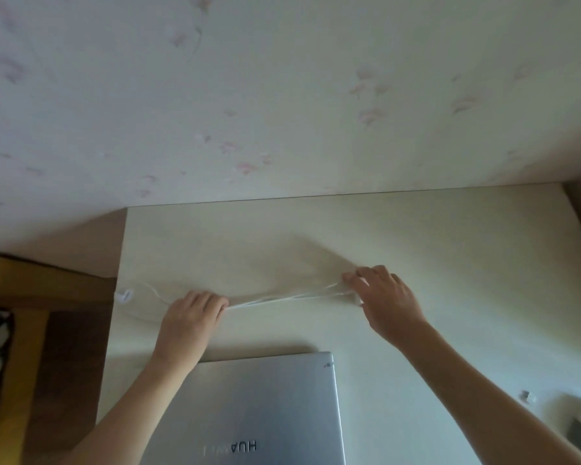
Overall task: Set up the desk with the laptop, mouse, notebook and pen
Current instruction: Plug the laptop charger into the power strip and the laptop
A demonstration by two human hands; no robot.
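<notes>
The closed laptop lies on the worktop at lower centre. Left hand and right hand each grip a white cable, stretched between them. Mouse, notebook and pen are not identifiable; most setup remains.

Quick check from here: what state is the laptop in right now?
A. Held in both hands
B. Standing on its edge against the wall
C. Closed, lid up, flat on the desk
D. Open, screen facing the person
C: the silver laptop lies shut on the desk, while both hands stretch a white cable beyond it.

Laptop cut by bottom edge
</notes>
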